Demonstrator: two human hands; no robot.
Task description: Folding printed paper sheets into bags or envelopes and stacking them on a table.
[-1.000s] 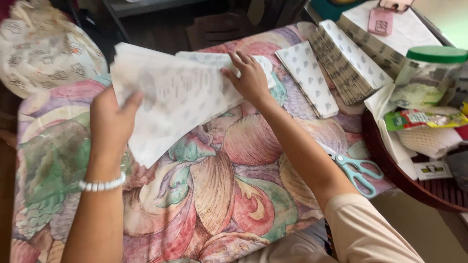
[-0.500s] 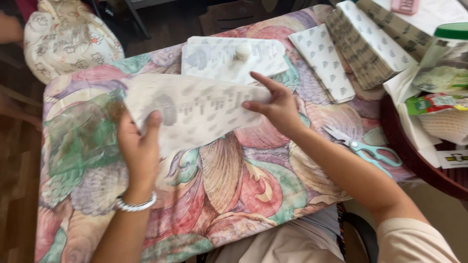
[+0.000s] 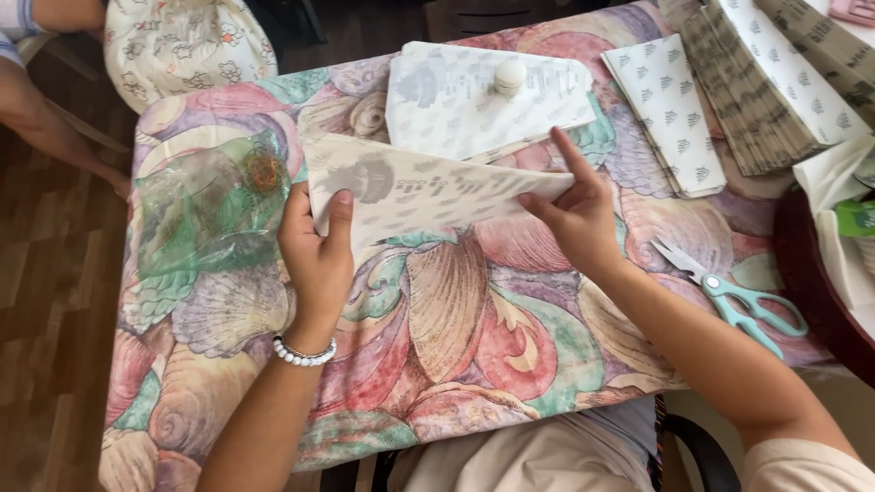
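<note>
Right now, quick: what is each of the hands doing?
Left hand: pinching the left end of the folded paper sheet.
Right hand: fingers open, pressing flat on the sheet's right end.

Looks like a home craft corner: bench (image 3: pixel 437 346) under a shell-print cloth, wooden floor (image 3: pixel 46 301) left, paper stacks (image 3: pixel 775 82) far right.
</note>
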